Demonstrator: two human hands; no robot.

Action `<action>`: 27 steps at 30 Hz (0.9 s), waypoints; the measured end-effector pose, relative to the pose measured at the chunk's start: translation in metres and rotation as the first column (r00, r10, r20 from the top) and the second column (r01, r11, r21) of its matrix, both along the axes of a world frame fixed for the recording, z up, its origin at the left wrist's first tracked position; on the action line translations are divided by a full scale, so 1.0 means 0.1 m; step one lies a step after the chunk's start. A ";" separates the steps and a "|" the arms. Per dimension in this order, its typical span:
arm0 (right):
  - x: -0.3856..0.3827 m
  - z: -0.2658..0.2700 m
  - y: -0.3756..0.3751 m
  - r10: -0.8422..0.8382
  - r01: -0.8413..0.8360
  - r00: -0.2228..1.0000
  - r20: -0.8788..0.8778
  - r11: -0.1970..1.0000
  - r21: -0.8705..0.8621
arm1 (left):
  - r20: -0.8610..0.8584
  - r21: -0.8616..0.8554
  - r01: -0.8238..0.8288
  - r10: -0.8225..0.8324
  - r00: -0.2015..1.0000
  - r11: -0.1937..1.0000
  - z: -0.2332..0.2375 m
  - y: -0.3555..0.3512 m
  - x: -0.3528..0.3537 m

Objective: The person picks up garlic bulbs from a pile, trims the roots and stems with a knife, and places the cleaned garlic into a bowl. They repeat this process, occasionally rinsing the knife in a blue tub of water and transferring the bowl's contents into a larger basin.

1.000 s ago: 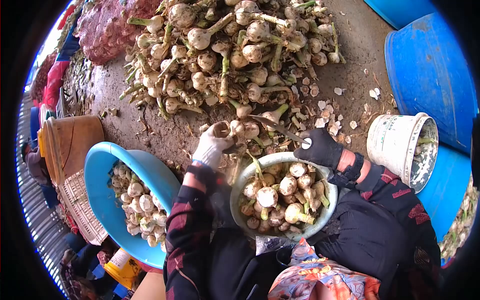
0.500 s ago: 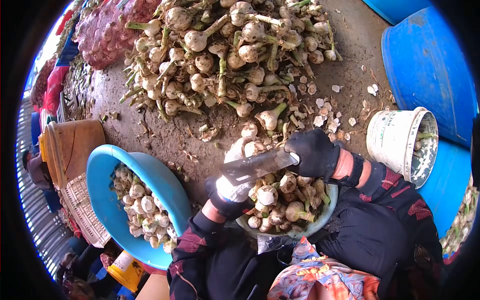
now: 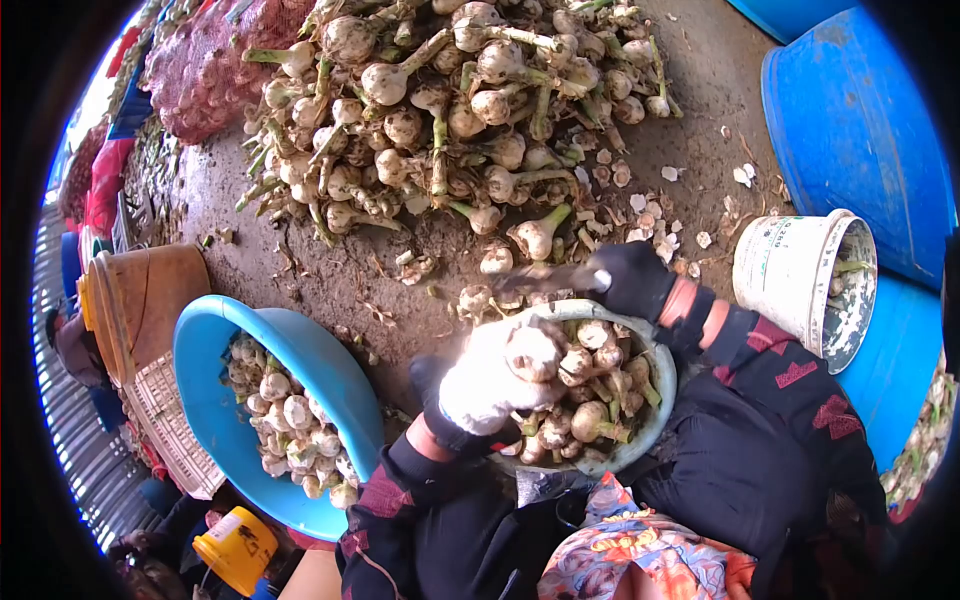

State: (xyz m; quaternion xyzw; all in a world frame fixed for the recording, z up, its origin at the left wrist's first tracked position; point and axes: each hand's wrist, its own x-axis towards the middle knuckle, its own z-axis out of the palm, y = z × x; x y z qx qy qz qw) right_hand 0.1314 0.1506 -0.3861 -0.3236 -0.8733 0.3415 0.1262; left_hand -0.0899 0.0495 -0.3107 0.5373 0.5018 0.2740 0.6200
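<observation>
My left hand (image 3: 485, 380), in a white glove with a dark cuff, is closed around a garlic bulb (image 3: 531, 354) over the left side of a pale basin (image 3: 664, 375). Its outline is slightly blurred. Trimmed-looking and long-stemmed garlic bulbs (image 3: 592, 420) fill that basin between my knees. My right hand, black-gloved (image 3: 636, 284), grips a knife (image 3: 545, 280) beyond the basin's far rim. The blade points left, blurred, just above the ground and apart from the bulb.
A large heap of stemmed garlic (image 3: 430, 120) lies ahead. At left, a blue tub (image 3: 340, 355) holds pale bulbs, near a brown bucket (image 3: 165, 295) and a yellow bucket (image 3: 235, 548). A white bucket (image 3: 785, 270) and blue barrels (image 3: 860, 140) stand at right. Scraps litter the ground.
The knife, earlier across my left hand, has moved away from me with my right hand. My left hand has turned and shifted right over the basin, bringing the bulb into view.
</observation>
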 end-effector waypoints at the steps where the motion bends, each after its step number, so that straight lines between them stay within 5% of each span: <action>1: 0.09 0.02 0.04 -0.061 0.081 0.979 0.197 0.992 -0.094 | 0.200 -0.344 -0.145 0.224 0.954 0.927 0.13 0.03 0.07; 3: 0.14 -0.02 -0.02 -0.173 0.205 0.963 0.205 0.967 -0.149 | 0.376 -0.055 -0.300 0.298 0.877 0.952 -0.16 0.03 0.08; 5: 0.10 -0.05 -0.11 -0.274 0.235 0.959 -0.067 0.908 -0.345 | 0.347 -0.669 -0.337 0.680 0.646 0.662 0.11 0.17 0.09; 6: 0.08 -0.03 -0.17 -0.296 0.226 0.950 -0.100 0.873 -0.431 | 0.524 -0.538 -0.450 0.701 0.484 0.712 0.00 0.16 0.18; 7: 0.02 0.07 -0.21 -0.297 0.227 0.950 -0.100 0.872 -0.434 | 0.558 -0.471 -0.429 0.637 0.531 0.771 -0.09 0.19 0.13; 9: -0.16 0.35 -0.21 -0.313 0.070 0.927 -0.207 0.687 -0.723 | 0.656 -0.649 -0.410 0.744 0.124 0.641 -0.11 0.24 0.20; 11: -0.31 0.58 -0.25 -0.393 0.080 0.896 -0.208 0.603 -0.793 | 0.626 -0.686 -0.399 0.773 0.105 0.609 0.01 0.29 0.23; 15: -0.30 0.41 -0.19 -0.404 0.214 0.912 -0.073 0.620 -0.755 | 0.603 -0.698 -0.393 0.787 0.128 0.599 -0.11 0.20 0.19; 16: -0.30 0.47 -0.16 -0.440 0.229 0.893 -0.091 0.621 -0.750 | 0.524 -0.671 -0.471 0.816 0.245 0.573 -0.15 0.18 0.15; 17: -0.29 0.45 -0.14 -0.441 0.231 0.893 -0.090 0.620 -0.749 | 0.286 -0.570 -0.585 0.807 0.517 0.577 -0.15 0.21 0.15; 19: -0.26 0.41 -0.09 -0.460 0.289 0.888 0.000 0.557 -0.779 | 0.367 -0.627 -0.457 0.757 0.541 0.631 -0.17 0.09 0.07; 21: -0.26 0.39 -0.08 -0.461 0.335 0.886 0.041 0.579 -0.743 | 0.322 -0.622 -0.519 0.795 0.514 0.587 -0.21 0.09 0.12; 24: -0.24 0.27 -0.26 -0.468 0.138 0.860 -0.201 0.593 -0.793 | 0.370 -0.569 -0.621 0.842 0.392 0.539 -0.27 0.10 0.17; 25: -0.23 0.16 -0.27 -0.221 0.146 0.975 -0.031 0.740 -0.656 | 0.374 -0.568 -0.622 0.842 0.389 0.540 -0.21 0.12 0.17; 27: -0.32 0.31 -0.26 -0.094 0.312 0.936 0.338 0.666 -0.678 | 0.541 -0.554 -0.599 0.797 0.269 0.578 0.04 0.18 0.16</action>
